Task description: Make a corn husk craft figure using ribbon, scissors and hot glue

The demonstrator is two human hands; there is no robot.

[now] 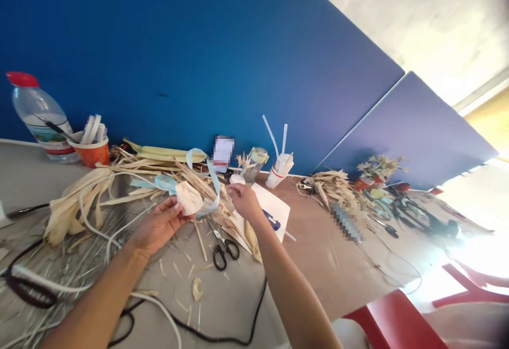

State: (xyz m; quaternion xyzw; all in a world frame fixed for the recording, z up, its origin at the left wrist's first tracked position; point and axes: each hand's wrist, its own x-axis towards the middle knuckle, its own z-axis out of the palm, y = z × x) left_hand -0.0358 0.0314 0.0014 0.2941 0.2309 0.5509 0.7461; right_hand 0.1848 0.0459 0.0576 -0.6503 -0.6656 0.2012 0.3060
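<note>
Left forearm point(105, 288) foremost, its hand point(162, 226) holds a creamy-white, roundish piece point(189, 198).

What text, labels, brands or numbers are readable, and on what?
None legible.
Bottle label: too small and blurred to read.
Phone screen: pixelated, unreadable.
Grey item on the right: pixelated, unreadable.

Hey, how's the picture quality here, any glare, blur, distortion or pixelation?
In the head view, strong glare washes out the right end of the table; the phone is pixelated; the blue partition slants, probably from camera tilt or wide-angle distortion; the right hand, the left hand and its pale piece look readable but slightly soft.
</note>
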